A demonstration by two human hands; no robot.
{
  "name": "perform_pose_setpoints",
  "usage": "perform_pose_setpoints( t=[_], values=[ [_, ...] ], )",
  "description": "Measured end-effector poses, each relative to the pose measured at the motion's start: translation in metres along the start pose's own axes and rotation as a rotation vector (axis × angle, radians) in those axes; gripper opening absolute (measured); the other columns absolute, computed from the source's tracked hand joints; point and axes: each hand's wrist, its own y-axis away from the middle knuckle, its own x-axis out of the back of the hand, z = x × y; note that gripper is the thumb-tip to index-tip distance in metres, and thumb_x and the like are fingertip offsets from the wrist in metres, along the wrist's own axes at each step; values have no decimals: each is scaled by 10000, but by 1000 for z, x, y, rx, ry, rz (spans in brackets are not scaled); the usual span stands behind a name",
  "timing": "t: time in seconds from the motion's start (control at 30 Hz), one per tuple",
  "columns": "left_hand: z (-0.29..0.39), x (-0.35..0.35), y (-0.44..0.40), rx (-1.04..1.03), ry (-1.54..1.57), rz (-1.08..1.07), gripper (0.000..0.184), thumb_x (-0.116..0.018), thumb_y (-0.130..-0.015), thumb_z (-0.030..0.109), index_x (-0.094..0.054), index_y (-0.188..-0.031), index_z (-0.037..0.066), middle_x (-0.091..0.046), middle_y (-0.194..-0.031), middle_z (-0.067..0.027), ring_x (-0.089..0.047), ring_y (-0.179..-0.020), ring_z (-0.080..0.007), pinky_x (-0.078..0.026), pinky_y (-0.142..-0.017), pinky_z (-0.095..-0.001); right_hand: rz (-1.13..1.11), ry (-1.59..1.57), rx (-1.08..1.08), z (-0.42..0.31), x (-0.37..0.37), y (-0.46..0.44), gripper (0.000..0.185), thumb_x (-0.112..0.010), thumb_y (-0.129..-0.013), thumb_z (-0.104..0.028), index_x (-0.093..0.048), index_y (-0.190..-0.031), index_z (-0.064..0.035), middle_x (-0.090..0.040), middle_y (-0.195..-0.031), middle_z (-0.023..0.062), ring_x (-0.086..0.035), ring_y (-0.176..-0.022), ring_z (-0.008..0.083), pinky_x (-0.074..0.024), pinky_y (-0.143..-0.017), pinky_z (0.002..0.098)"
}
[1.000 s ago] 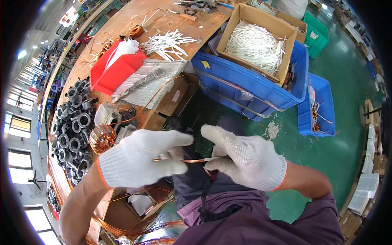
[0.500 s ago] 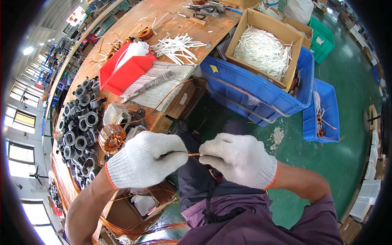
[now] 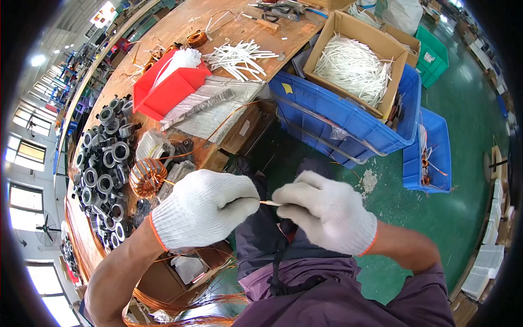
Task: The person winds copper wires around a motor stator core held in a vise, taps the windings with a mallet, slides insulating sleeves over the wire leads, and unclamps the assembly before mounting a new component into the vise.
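In the head view, my left hand [image 3: 210, 206], in a white knitted glove, pinches a thin copper wire [image 3: 265, 202] between thumb and fingers. My right hand [image 3: 329, 213], gloved the same way, closes its fingertips at the other end of that short stretch of wire. A pale bit shows at the right fingertips; whether it is a sleeve or bare wire end I cannot tell. Both hands are held over my lap, fingertips a short gap apart. Left of my left hand, a copper-wound toroid coil [image 3: 147, 179] rests at the bench edge.
On the wooden bench [image 3: 229, 24] are a red bin [image 3: 190, 82], loose white tubes [image 3: 239, 59] and piled black-and-grey rings [image 3: 106, 163]. A cardboard box [image 3: 321, 87] of white tubes sits on a blue crate [image 3: 332, 125]. Copper wires [image 3: 180, 308] trail low at left.
Both hands have shifted slightly right, the left one more. A pale bit now shows on the wire at the right fingertips. Both hands remain pinched.
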Motion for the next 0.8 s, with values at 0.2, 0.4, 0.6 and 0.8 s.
perform_pose_setpoints(
  t=[0.2,0.4,0.6,0.8],
  values=[
    [-7,0,2,-103,-44,48,90,-740,-920,77,-753,-951,-6,-714,-838,-156,-728,-760,-331,-563,-689,-391,20,-295,37,-1,-18,-12,277,-679,-1005,-53,-644,-1280,-51,-718,-1105,164,-745,-879,285,-607,-753,394],
    [-10,11,10,-130,40,-10,104,-737,-931,87,-756,-998,9,-717,-882,-152,-729,-816,-343,-569,-731,-404,-403,-793,-376,-6,6,-26,343,-611,-1045,-50,-569,-1381,2,-746,-1118,125,-704,-901,137,-590,-786,314],
    [-17,21,25,-85,-110,-70,93,-742,-920,86,-754,-986,22,-707,-870,-141,-719,-808,-348,-570,-728,-418,-377,-620,-253,1,-12,-34,405,-689,-1020,-77,-565,-1390,32,-767,-1099,146,-727,-865,144,-597,-758,286],
    [-19,5,26,-134,-165,39,82,-746,-878,82,-740,-940,29,-715,-848,-127,-729,-771,-334,-576,-682,-407,-179,-456,-119,7,-38,-32,372,-726,-990,-68,-606,-1323,45,-779,-1078,147,-766,-976,172,-603,-831,329]
  ],
)
